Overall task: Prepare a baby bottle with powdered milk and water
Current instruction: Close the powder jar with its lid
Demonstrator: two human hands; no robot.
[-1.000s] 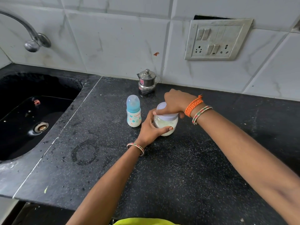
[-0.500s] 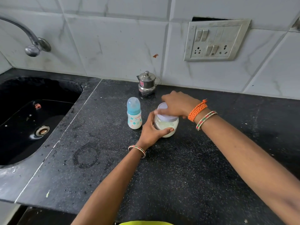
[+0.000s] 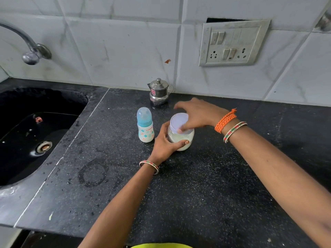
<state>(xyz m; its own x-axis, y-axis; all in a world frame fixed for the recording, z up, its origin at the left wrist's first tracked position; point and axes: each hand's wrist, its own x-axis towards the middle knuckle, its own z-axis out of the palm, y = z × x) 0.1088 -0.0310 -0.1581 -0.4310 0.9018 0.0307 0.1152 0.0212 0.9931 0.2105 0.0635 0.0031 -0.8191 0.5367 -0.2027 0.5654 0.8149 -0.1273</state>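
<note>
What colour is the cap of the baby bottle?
Translucent light blue, seen in the head view: the baby bottle has a domed cap.

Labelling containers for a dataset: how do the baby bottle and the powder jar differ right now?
The baby bottle is slim and tall with a blue domed cap; the powder jar is squat and wide with a flat pale lid. The bottle stands untouched; the jar is gripped by the left hand while the right hand works its lid. Both stand upright on the black counter.
</note>
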